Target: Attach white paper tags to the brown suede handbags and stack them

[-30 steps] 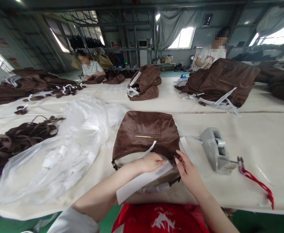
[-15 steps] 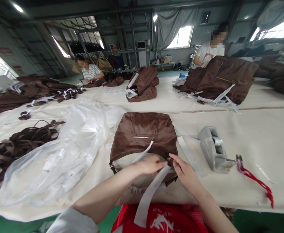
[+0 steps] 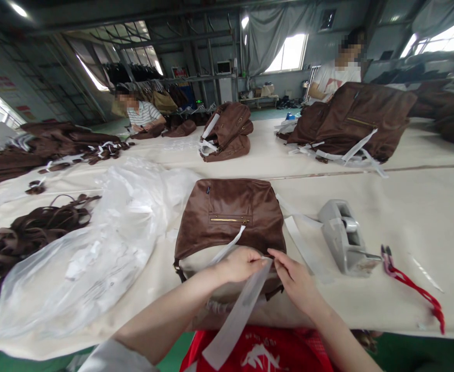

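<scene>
A brown leather handbag (image 3: 230,201) with a gold zip lies on the table in front of me, a white strip (image 3: 229,244) hanging from its zip pull. Over the bag's near right part, my left hand (image 3: 244,264) pinches the upper end of a white paper strip (image 3: 236,315). My right hand (image 3: 293,275) meets it there, thumb and fingertips closed at the same end of the strip. The strip's free end dangles down over the table edge before my red apron (image 3: 267,354). What lies under the fingertips is partly hidden.
A grey tape dispenser (image 3: 343,237) and red-handled snips (image 3: 410,284) are to the right, near another white strip (image 3: 298,240). Clear plastic (image 3: 122,248) and brown straps (image 3: 36,232) lie left. Further bags (image 3: 229,132) stand across the table, with two people (image 3: 335,77) beyond.
My hands have drawn closer together at the strip's upper end. The strip's loose end has swung slightly to the left. The bag stays in place.
</scene>
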Available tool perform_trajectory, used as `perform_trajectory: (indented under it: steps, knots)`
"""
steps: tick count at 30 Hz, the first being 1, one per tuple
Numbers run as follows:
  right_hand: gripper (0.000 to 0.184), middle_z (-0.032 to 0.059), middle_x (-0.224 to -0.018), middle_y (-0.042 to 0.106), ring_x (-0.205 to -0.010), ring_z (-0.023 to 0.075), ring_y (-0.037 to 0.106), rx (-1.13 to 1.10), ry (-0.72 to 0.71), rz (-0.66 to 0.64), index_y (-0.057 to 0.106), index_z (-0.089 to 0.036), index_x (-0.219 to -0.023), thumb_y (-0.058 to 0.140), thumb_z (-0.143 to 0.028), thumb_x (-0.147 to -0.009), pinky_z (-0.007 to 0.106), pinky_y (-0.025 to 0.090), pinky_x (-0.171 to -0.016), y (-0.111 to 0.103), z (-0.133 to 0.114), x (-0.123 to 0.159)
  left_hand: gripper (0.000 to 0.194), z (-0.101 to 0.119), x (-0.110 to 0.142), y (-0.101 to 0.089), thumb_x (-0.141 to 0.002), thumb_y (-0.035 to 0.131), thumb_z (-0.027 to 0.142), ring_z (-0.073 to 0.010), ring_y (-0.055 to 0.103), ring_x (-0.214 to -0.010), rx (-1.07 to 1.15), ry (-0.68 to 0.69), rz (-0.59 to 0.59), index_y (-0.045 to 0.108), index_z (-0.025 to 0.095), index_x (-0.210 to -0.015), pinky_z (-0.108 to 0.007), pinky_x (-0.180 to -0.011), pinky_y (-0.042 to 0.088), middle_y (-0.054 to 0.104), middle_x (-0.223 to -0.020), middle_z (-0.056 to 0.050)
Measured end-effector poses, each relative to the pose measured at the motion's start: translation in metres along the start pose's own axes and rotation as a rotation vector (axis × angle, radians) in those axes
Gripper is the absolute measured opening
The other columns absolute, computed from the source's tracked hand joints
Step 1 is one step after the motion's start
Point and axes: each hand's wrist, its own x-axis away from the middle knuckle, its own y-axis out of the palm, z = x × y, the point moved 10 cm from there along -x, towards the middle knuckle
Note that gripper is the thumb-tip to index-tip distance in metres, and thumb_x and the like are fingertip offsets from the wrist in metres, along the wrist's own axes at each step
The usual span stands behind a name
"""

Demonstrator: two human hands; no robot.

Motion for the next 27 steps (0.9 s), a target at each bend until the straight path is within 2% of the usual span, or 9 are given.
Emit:
perform_trajectory:
  steps: [4,7,11,13,15,19,24,27]
  knots:
    - [0.038,0.0078,-0.110,0.068,-0.099,0.0195,0.064,-0.028,-0.039,-0.090,0.058,-0.019,-0.118,0.034,-0.021,-0.089,0.032,0.049,-0.087,0.015,-0.012,0.003,0.049,-0.011,-0.007,-0.006,-0.088,0.039,0.049,-0.0100,0.041,-0.055,-0.051,-0.101,0.024,0.065,0.013,-0.068,-0.023,-0.052,0.028,0.051,-0.059,0.001]
    - [0.042,0.0065,-0.096,0.071,-0.086,0.0192,0.067,0.023,-0.016,-0.113,0.055,-0.017,-0.122,0.036,-0.016,-0.084,0.030,0.051,-0.078,0.019,-0.009,0.006,0.047,-0.015,-0.008,-0.006,-0.086,0.043,0.048,-0.0102,0.039,-0.053,-0.123,-0.121,-0.006,0.066,0.013,-0.065,-0.024,-0.051,0.028,0.048,-0.054,0.001]
    - [0.045,0.0056,-0.078,0.072,-0.069,0.0222,0.067,0.301,0.083,0.124,0.052,-0.018,-0.128,0.038,-0.022,-0.086,0.033,0.050,-0.066,-0.015,0.008,0.007,0.044,-0.014,-0.007,-0.007,-0.085,0.045,0.044,-0.0089,0.033,-0.048,-0.183,-0.144,-0.033,0.063,0.014,-0.058,-0.025,-0.048,0.023,0.035,-0.047,0.003]
    - [0.044,0.0069,-0.080,0.072,-0.069,0.0232,0.067,0.407,0.101,0.196,0.056,-0.019,-0.126,0.038,-0.023,-0.085,0.034,0.049,-0.066,-0.029,0.014,0.007,0.044,-0.010,-0.007,-0.010,-0.085,0.046,0.044,-0.0085,0.032,-0.048,-0.175,-0.137,-0.032,0.061,0.014,-0.056,-0.025,-0.049,0.022,0.032,-0.047,0.004]
    - [0.041,0.0071,-0.085,0.073,-0.075,0.0230,0.068,0.421,0.093,0.160,0.062,-0.022,-0.118,0.038,-0.021,-0.085,0.033,0.050,-0.069,-0.029,0.018,0.005,0.045,-0.005,-0.009,-0.011,-0.085,0.046,0.044,-0.0086,0.030,-0.048,-0.160,-0.127,-0.038,0.060,0.014,-0.054,-0.025,-0.049,0.022,0.031,-0.047,0.004]
    - [0.036,0.0046,-0.088,0.074,-0.081,0.0222,0.069,0.375,0.037,0.015,0.070,-0.027,-0.103,0.041,-0.018,-0.083,0.032,0.050,-0.072,-0.013,0.021,0.005,0.045,0.000,-0.011,-0.012,-0.085,0.045,0.044,-0.0092,0.030,-0.048,-0.162,-0.138,-0.089,0.059,0.014,-0.054,-0.025,-0.049,0.024,0.031,-0.047,0.004]
    - [0.041,0.0049,-0.080,0.073,-0.068,0.0232,0.068,0.418,0.036,0.009,0.062,-0.026,-0.120,0.041,-0.022,-0.084,0.031,0.048,-0.060,-0.010,0.017,0.011,0.032,0.007,-0.002,-0.003,-0.079,0.051,0.038,-0.0103,0.036,-0.048,-0.170,-0.130,-0.214,0.065,0.016,-0.061,-0.025,-0.050,0.028,0.045,-0.051,0.003]
    - [0.039,0.0023,-0.075,0.071,-0.064,0.0211,0.066,0.370,-0.025,0.003,0.060,-0.026,-0.120,0.045,-0.024,-0.084,0.031,0.048,-0.060,-0.008,0.008,0.014,0.027,0.011,0.002,-0.001,-0.077,0.052,0.036,-0.0105,0.039,-0.047,-0.171,-0.138,-0.242,0.066,0.017,-0.063,-0.024,-0.050,0.029,0.048,-0.052,0.003]
